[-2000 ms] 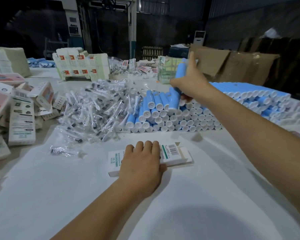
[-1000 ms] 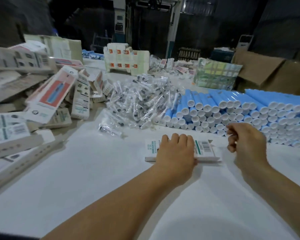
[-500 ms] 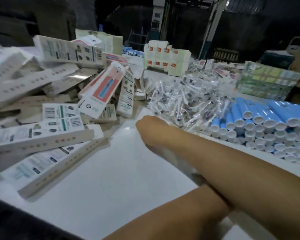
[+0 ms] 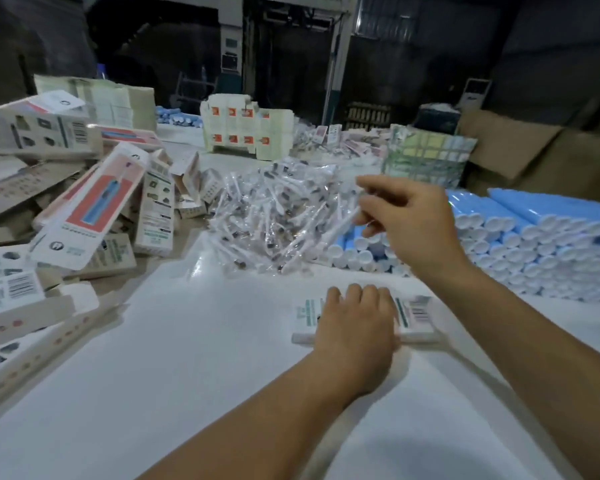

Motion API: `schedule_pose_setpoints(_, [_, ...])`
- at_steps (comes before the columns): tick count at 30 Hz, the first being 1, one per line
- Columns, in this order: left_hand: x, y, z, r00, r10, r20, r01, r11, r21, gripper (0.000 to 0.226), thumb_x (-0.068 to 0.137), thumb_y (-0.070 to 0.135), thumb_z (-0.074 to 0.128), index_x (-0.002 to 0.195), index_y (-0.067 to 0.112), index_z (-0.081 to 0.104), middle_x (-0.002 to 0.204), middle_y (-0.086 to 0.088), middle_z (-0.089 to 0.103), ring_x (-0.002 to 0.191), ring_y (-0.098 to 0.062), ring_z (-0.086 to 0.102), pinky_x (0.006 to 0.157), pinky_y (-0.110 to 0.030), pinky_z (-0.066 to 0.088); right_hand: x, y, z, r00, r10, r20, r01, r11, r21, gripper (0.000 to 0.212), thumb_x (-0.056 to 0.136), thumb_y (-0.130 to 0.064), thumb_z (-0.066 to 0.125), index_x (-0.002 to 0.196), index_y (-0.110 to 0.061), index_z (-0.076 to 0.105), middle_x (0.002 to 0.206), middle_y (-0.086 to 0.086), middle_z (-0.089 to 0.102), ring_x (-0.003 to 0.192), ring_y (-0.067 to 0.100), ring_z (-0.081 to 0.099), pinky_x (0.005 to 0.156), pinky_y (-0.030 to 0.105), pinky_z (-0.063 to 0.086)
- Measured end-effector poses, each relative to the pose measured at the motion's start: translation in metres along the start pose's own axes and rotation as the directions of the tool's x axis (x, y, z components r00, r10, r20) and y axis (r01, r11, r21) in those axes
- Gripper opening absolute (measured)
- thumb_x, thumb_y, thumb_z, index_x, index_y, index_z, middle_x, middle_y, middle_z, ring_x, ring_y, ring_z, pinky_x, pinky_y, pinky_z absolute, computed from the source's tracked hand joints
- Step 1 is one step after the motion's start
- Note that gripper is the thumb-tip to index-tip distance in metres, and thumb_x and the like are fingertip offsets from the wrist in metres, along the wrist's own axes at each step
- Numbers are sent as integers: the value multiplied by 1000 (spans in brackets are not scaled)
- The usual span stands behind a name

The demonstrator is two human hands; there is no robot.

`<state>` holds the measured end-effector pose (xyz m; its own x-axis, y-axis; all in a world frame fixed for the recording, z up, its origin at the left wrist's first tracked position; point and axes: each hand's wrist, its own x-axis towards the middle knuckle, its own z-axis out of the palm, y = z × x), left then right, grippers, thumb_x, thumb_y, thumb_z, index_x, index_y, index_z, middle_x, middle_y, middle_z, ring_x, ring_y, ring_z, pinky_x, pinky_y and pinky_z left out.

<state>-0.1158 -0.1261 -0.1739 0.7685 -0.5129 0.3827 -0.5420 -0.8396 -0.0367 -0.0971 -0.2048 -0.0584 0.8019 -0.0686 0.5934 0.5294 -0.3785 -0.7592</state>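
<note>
A small white box [image 4: 414, 315] with a green stripe and a barcode lies flat on the white table [image 4: 205, 358]. My left hand [image 4: 355, 327] rests on top of it, palm down, fingers laid across it. Above and behind, my right hand [image 4: 416, 223] pinches a brush head in a clear plastic sleeve [image 4: 329, 233], held slanting over the near edge of a heap of several such wrapped brush heads [image 4: 274, 209].
Stacked blue tubes with white caps [image 4: 534, 237] lie on the right. Printed cartons [image 4: 94, 209] are piled loosely on the left. Folded white cartons [image 4: 246, 126] and a wrapped bundle [image 4: 426, 157] stand at the back, brown cardboard [image 4: 534, 150] at far right.
My right hand left the blue tubes, reached across to the wrapped heap and now holds one wrapped brush head. My left hand stayed on the box. The view swung left and back.
</note>
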Motion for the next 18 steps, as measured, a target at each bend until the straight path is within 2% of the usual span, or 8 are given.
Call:
schedule_pose_setpoints(2, [2, 2, -3, 999, -14, -32, 11, 997, -75, 58, 91, 44, 48, 135, 10, 33, 125, -8, 47, 111, -30, 41, 93, -45, 30, -16, 21, -59, 959, 167, -228, -134, 979, 154, 20, 87, -2, 63, 100, -18, 64, 60, -2, 68, 56, 12, 65, 54, 21, 53])
schedule_pose_setpoints(4, [2, 3, -7, 996, -29, -79, 23, 997, -79, 60, 91, 50, 44, 137, 14, 30, 126, -4, 45, 111, -27, 39, 92, -43, 28, -41, 46, -101, 843, 352, -407, -252, 927, 279, 15, 86, -2, 65, 96, -12, 59, 61, 5, 66, 56, 15, 65, 51, 21, 53])
schedule_pose_setpoints(6, [5, 2, -6, 993, -63, -101, 54, 994, -96, 61, 91, 53, 41, 138, 17, 27, 129, -1, 44, 113, -25, 39, 92, -41, 27, -66, 69, -121, 741, 475, -475, -332, 873, 356, 11, 85, 0, 65, 92, -5, 58, 66, 11, 63, 54, 14, 65, 49, 19, 52])
schedule_pose_setpoints(8, [5, 0, -3, 993, -73, -98, 65, 994, -83, 62, 92, 55, 39, 140, 19, 26, 131, 0, 43, 115, -24, 39, 93, -39, 27, -80, 84, -124, 694, 539, -478, -366, 835, 411, 10, 86, 2, 64, 84, -4, 57, 61, 11, 63, 50, 11, 64, 47, 19, 51])
schedule_pose_setpoints(11, [4, 3, -3, 993, -73, -90, 68, 996, -58, 63, 91, 57, 38, 140, 20, 25, 131, 1, 43, 115, -23, 39, 92, -38, 27, -80, 90, -115, 705, 532, -469, -362, 839, 407, 11, 84, 2, 66, 82, -4, 57, 52, 2, 64, 49, 11, 64, 45, 20, 50])
schedule_pose_setpoints(13, [4, 4, -2, 993, -73, -96, 69, 997, -41, 63, 90, 59, 39, 139, 20, 26, 130, 1, 44, 114, -22, 40, 92, -38, 27, -78, 89, -105, 729, 490, -477, -376, 870, 320, 11, 82, -4, 69, 81, -6, 59, 55, -2, 67, 50, 7, 63, 46, 18, 48])
schedule_pose_setpoints(16, [5, 9, -1, 990, -73, -119, 69, 997, -38, 65, 87, 59, 42, 138, 19, 31, 127, 1, 47, 111, -22, 43, 91, -38, 29, -83, 87, -87, 755, 438, -488, -425, 894, 144, 14, 77, -15, 75, 72, -14, 62, 61, -5, 69, 54, -2, 59, 58, 18, 45])
schedule_pose_setpoints(18, [5, 14, -2, 990, -62, -123, 57, 998, -38, 66, 86, 58, 43, 138, 18, 33, 126, 1, 48, 110, -22, 44, 89, -38, 29, -88, 87, -76, 773, 422, -474, -441, 894, 75, 16, 77, -21, 75, 65, -21, 65, 74, -2, 71, 72, 9, 65, 70, 29, 49])
